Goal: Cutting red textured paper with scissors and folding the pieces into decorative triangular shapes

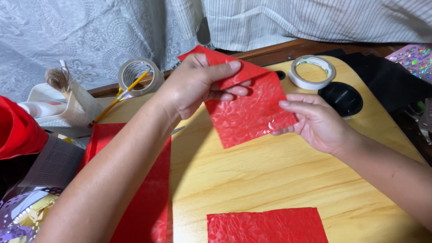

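Observation:
My left hand (198, 83) pinches the top edge of a crinkled red paper sheet (252, 112), thumb on top and fingers behind a fold. My right hand (315, 121) holds the same sheet at its right lower corner, where a bit of clear tape shines. The sheet is held tilted a little above the light wooden table (279, 175). A second red paper square (267, 226) lies flat at the table's near edge. A larger red sheet (148, 202) lies under my left forearm.
A white tape roll (312, 72) and a black round lid (343, 98) sit at the back right. A clear tape roll (139, 76) with a yellow pencil (118, 100) is back left, beside a white basket (58, 112). Black sheets (387, 76) lie far right.

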